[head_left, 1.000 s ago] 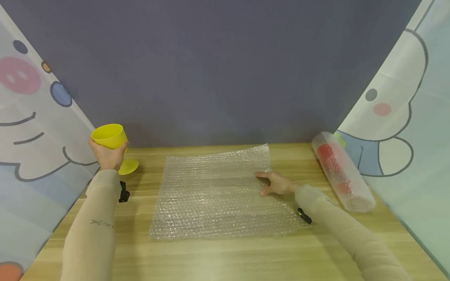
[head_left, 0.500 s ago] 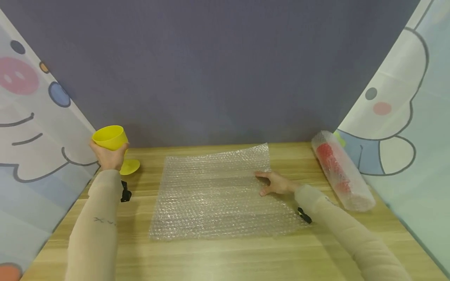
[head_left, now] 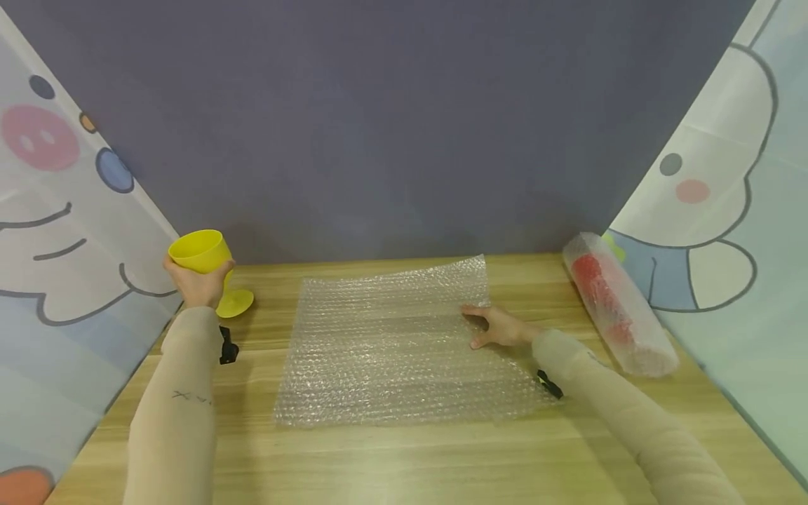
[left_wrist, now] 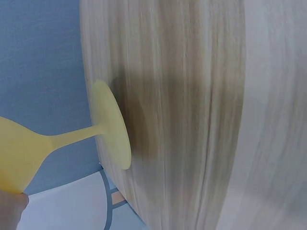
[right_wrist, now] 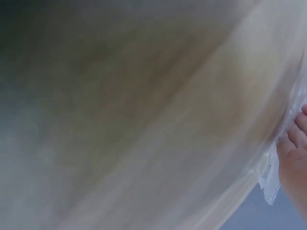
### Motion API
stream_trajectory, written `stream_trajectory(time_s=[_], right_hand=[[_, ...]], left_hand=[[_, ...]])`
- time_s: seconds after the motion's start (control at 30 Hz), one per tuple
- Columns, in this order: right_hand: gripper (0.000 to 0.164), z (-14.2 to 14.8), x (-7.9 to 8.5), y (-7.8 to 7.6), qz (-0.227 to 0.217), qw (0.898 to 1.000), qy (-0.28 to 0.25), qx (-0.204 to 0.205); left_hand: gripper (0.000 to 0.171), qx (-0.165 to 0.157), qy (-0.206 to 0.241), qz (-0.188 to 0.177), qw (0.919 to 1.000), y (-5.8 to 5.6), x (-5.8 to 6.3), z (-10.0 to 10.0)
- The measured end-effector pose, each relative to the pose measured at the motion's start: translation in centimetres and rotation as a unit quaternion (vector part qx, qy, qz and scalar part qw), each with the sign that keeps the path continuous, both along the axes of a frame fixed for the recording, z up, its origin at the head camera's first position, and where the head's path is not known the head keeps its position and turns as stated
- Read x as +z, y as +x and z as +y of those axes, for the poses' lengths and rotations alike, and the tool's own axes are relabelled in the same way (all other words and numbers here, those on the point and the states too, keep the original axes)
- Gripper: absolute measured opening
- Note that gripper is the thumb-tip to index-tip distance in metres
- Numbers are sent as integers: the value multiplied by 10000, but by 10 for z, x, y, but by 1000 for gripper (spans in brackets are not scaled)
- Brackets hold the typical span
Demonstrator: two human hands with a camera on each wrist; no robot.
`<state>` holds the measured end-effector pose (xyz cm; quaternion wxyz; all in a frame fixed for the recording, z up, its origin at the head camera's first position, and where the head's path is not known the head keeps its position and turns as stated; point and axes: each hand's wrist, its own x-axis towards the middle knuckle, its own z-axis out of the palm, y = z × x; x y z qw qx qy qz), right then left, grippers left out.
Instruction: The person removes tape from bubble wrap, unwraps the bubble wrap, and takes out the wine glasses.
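Left hand (head_left: 198,282): clamped around yellow, round-footed, stemmed goblet (head_left: 203,255).
Right hand (head_left: 500,327): spread apart, resting on clear plastic bubble-wrap sheet (head_left: 385,351).

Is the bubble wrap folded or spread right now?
Spread: in the head view the bubble wrap lies as one broad sheet on the table, the right hand at its right edge.

One of the hands (left_wrist: 10,210) touches a yellow goblet (left_wrist: 65,139) whose round base (left_wrist: 114,128) faces the wooden tabletop (left_wrist: 192,115).
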<state>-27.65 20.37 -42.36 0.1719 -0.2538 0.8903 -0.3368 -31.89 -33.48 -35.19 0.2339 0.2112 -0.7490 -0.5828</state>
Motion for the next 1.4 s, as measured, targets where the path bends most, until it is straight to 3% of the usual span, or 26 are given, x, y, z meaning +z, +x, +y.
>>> stream_trajectory(time_s=[0.83,1.17,1.4], right_hand=[[84,2,-4,3,-205,9997,-129,14],[84,2,-1,2,-83,10000,-19,-4],[85,1,0,0,-378,9991,-78,-195]], left_hand=[[96,39,103,-242,9996,4,-15,1],[95,45,-86,5,10000,4,-15,4],[96,73,-139,197,9997,1,-19,0]])
